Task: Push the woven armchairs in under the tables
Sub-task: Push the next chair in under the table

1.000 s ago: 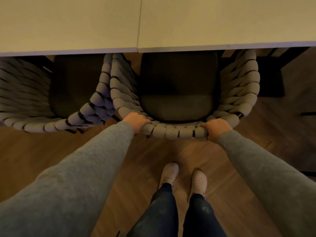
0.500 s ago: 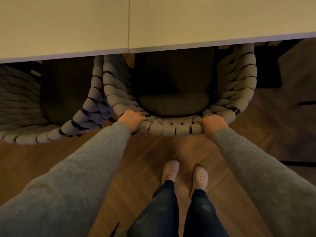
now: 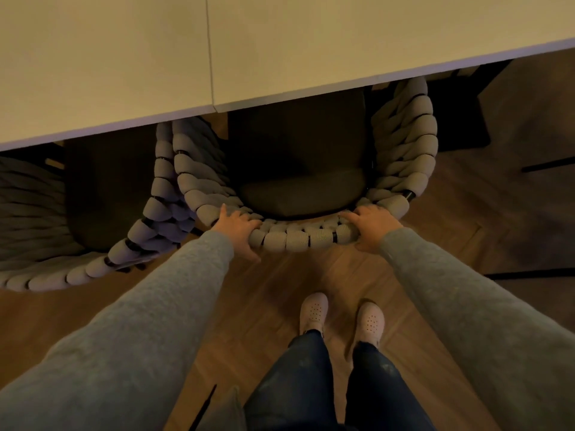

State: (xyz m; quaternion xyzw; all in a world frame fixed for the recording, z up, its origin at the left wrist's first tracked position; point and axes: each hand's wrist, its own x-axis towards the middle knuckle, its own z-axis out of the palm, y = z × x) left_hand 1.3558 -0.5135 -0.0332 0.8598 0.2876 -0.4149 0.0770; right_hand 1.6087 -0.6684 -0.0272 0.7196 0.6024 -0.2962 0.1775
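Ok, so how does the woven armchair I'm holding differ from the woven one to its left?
The left hand and right hand hold the right armchair by its back rail; nothing touches the left armchair. The right armchair shows both its arms, while the left armchair is cut off at the picture's edge and lies in deeper shadow. Both have thick grey woven backs, dark seats, and fronts tucked under the tabletops.

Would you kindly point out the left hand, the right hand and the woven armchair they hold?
left hand [image 3: 233, 227]: head view, back of the hand.
right hand [image 3: 373, 223]: head view, back of the hand.
woven armchair [image 3: 298, 239]: head view, middle of its backrest rim.
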